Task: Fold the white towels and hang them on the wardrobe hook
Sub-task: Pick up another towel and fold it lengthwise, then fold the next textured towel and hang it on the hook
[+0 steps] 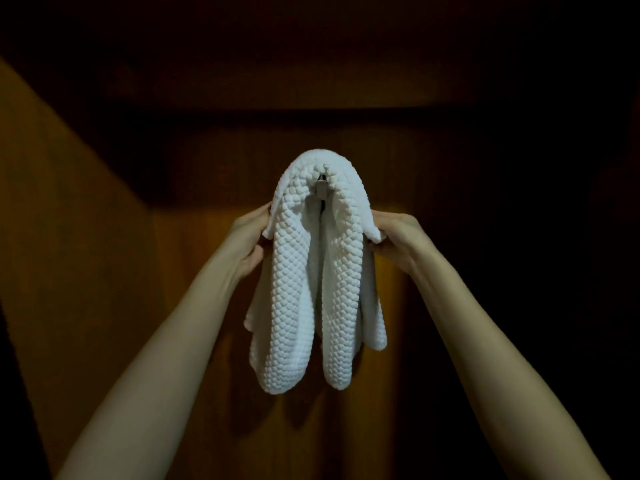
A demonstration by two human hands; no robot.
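A white waffle-textured towel [294, 289] hangs folded over a small metal hook [322, 188] on the dark wooden back wall of the wardrobe. Its two thick folds droop side by side below the hook. My left hand [247, 239] grips the towel's left edge at about hook height. On the other side, my right hand [393, 233] pinches the right edge. Both arms reach up from the bottom corners of the view.
The wardrobe interior is dim brown wood, with a slanted side panel [69, 220] at the left and a shelf or top board [311, 98] above the hook. The right side is in deep shadow.
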